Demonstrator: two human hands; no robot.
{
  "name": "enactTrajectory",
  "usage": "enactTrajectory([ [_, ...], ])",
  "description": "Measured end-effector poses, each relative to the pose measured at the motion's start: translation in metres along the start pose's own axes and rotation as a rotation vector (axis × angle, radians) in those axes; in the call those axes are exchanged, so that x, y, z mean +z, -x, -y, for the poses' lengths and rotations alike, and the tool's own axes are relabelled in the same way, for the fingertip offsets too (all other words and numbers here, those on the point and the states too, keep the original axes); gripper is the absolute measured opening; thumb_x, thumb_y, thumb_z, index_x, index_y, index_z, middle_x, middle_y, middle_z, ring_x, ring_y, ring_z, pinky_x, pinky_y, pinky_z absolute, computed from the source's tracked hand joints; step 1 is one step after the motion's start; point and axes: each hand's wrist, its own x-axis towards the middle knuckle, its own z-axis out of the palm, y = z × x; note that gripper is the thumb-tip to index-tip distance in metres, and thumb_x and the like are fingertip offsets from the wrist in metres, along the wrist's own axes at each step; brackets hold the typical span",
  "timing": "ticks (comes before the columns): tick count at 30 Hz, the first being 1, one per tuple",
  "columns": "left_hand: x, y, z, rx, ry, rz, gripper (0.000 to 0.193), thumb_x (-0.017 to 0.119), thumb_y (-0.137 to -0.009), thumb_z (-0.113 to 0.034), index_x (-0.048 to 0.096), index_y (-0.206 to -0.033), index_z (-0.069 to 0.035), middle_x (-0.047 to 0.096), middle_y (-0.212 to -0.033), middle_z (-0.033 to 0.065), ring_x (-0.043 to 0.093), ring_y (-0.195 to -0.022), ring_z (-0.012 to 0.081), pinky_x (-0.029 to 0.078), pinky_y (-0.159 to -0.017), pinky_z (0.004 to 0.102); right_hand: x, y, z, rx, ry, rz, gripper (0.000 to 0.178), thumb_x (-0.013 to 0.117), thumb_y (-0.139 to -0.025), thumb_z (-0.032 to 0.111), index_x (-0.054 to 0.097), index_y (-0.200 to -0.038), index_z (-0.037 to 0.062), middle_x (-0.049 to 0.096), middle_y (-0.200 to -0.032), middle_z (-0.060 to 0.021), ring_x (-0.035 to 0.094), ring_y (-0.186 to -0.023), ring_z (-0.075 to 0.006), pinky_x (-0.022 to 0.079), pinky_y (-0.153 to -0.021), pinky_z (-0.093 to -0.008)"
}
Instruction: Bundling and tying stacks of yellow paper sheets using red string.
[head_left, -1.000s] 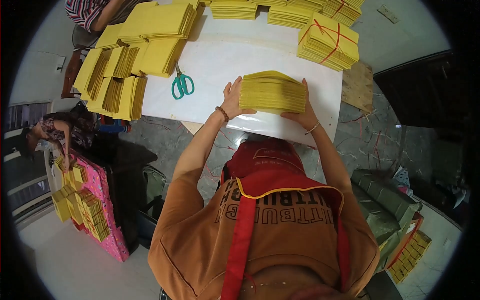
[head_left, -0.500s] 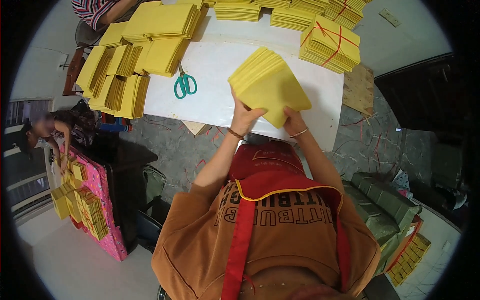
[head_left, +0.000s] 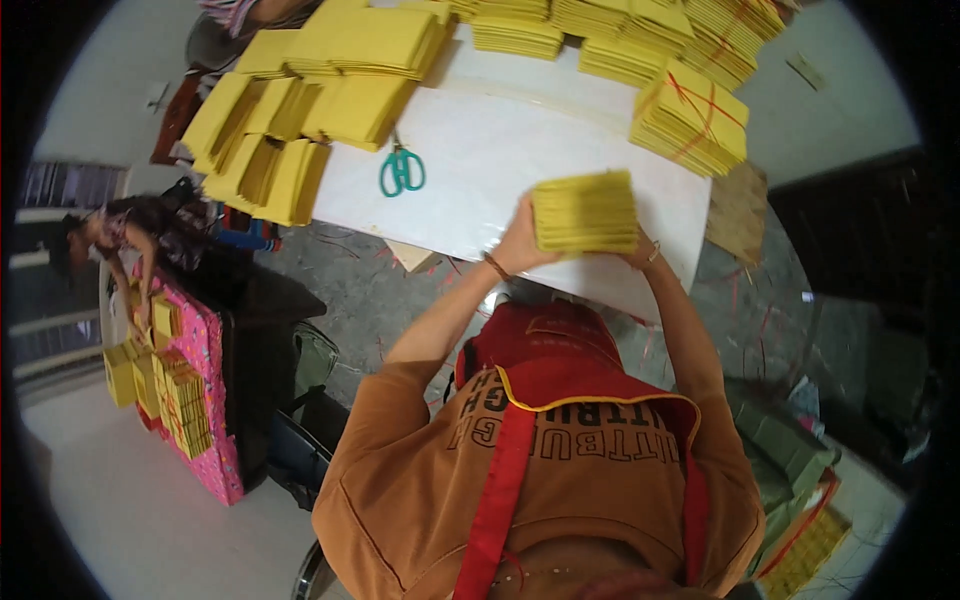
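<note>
Both my hands clamp a thick stack of yellow paper sheets (head_left: 586,211) standing on edge on the white tabletop (head_left: 500,150), near its front edge; my left hand (head_left: 522,240) presses the stack's left end, my right hand (head_left: 641,252) grips its right end, mostly hidden behind the paper. A green-handled pair of scissors (head_left: 401,170) lies flat on the white surface, well apart to the left of the stack. Far left of the table, fanned-out piles of loose yellow sheets (head_left: 290,120) overlap each other. Beyond the stack on the right sits a yellow bundle tied with red string (head_left: 690,118), with more yellow bundles (head_left: 610,30) along the table's far edge. A brown cardboard piece (head_left: 737,210) sticks out past the table's right end. At the left, lower down, another person (head_left: 120,235) bends over a pink patterned box (head_left: 200,400) with small yellow packs beside it. Grey stone floor (head_left: 370,290) under the table
</note>
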Motion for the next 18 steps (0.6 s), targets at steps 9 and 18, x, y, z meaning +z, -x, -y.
enactTrajectory([
  [9, 0.017, -0.005, -0.004, -0.356, 0.981, -0.354, 0.061, 0.07, -0.063, -0.013, 0.036, -0.113, 0.002, 0.05, -0.102, 0.0142, 0.053, -0.093, 0.0237, 0.046, -0.078, 0.0327, -0.022, -0.016, 0.021, -0.067, -0.121, -0.202, 0.085, 0.065, -0.069, 0.04, 0.016, -0.135, 0.0167, 0.034, -0.13, -0.0104, 0.038, -0.115, -0.0248, 0.033, -0.091, -0.0396],
  [18, 0.055, -0.029, 0.006, -0.871, 1.236, -0.693, 0.032, 0.061, -0.075, -0.015, 0.05, -0.102, -0.003, 0.056, -0.096, 0.0063, 0.056, -0.087, 0.0182, 0.047, -0.072, 0.0317, 0.036, -0.025, 0.003, 0.143, -0.536, -0.516, 0.09, 0.071, -0.066, 0.014, 0.009, -0.131, 0.0087, 0.037, -0.119, -0.0143, 0.042, -0.108, -0.0244, 0.047, -0.079, -0.0382],
])
